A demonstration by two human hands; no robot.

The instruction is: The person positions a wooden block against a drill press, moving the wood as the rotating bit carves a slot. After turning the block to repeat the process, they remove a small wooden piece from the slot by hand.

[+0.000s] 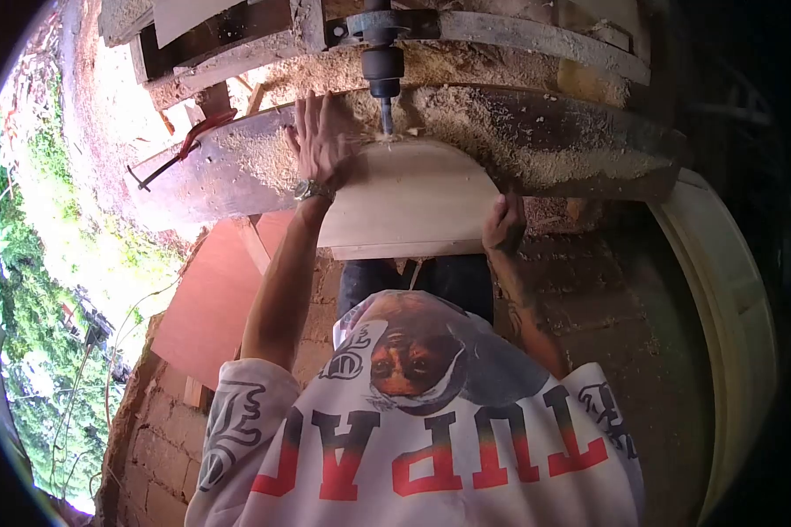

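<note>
A pale wooden board with a rounded far edge lies on a sawdust-covered machine table. A vertical spindle with a bit comes down at the board's far edge. My left hand, a watch on its wrist, lies flat with fingers spread on the board's far left part, just left of the bit. My right hand grips the board's near right corner, fingers curled around the edge.
A red-handled clamp sits on the table's left end. A reddish panel leans below the table against a brick wall. A white curved frame stands at the right. Greenery lies far left.
</note>
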